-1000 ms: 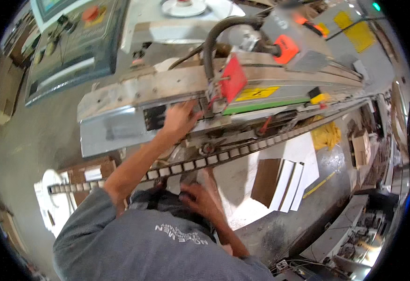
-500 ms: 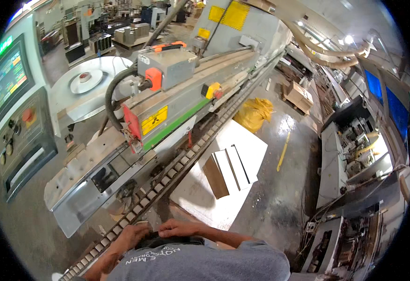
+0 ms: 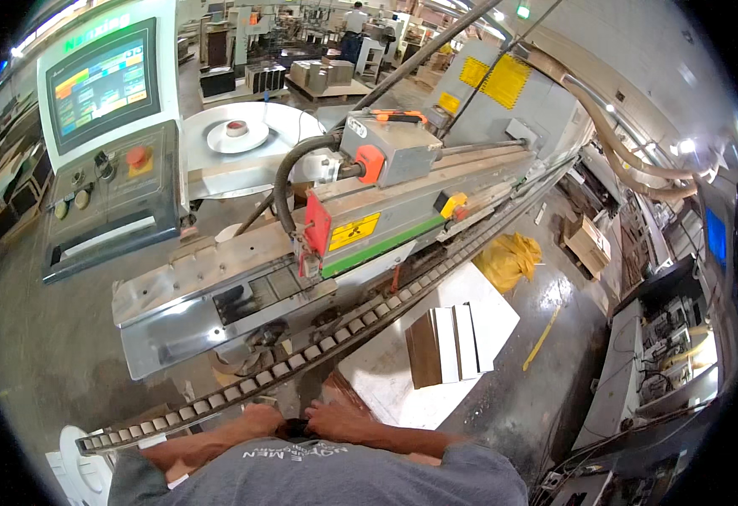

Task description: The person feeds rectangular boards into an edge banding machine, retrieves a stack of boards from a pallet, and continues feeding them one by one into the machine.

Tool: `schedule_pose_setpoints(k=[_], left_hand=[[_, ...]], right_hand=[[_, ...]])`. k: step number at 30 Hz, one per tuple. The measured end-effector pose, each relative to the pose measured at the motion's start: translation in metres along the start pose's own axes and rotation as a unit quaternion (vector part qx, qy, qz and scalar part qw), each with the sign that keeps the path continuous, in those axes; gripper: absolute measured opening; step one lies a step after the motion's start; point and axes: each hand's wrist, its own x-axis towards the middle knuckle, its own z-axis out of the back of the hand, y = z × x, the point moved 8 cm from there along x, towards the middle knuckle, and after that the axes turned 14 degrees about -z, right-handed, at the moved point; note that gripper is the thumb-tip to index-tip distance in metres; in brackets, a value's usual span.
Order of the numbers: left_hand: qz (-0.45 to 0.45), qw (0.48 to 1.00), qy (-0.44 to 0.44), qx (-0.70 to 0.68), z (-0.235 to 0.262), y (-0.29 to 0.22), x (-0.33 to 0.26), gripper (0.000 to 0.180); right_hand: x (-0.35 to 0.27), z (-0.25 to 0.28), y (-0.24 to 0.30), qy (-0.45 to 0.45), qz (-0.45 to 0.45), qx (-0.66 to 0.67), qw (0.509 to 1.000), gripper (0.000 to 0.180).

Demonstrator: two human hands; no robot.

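My left hand (image 3: 261,418) is held low in front of my waist, its fingers curled closed. Beside it, my right hand (image 3: 332,420) has its fingers bent in at a small dark item (image 3: 295,428) against my grey shirt. What that dark item is, and what the fingertips grip, is mostly hidden. Just beyond both hands runs a roller track (image 3: 301,361) of small pale blocks along an edge-banding machine (image 3: 386,198). To the right of the track, several narrow panels (image 3: 451,344), brown and white, lie on a white board surface (image 3: 383,390).
A control panel with a lit screen (image 3: 103,83) and a red button (image 3: 139,157) stands at left. Behind it is a white round reel plate (image 3: 242,126). A yellow bag (image 3: 508,260) and a cardboard box (image 3: 586,244) sit on the floor at right. Far back, a person (image 3: 354,32) stands.
My view has swung left, so the machine, panels and screen appear farther right. Both hands stay near my waist; the right hand's fingers now bend down more at the dark item.
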Motion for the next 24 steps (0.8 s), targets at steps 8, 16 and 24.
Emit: schedule_pose_setpoints(k=[8, 16, 24], left_hand=[[-0.040, 0.999, -0.024, 0.004, -0.041, 0.009, 0.033, 0.031], [-0.097, 0.909, -0.304, -0.267, -0.021, 0.039, -0.009, 0.041], [-0.020, 0.999, -0.012, -0.048, -0.079, 0.034, 0.019, 0.039]], right_hand=[[0.011, -0.010, 0.004, -0.085, 0.077, 0.024, 0.993, 0.014], [0.026, -0.033, -0.026, -0.006, 0.108, 0.194, 0.975, 0.026], [0.023, -0.037, -0.036, 0.038, 0.086, 0.295, 0.951, 0.030]])
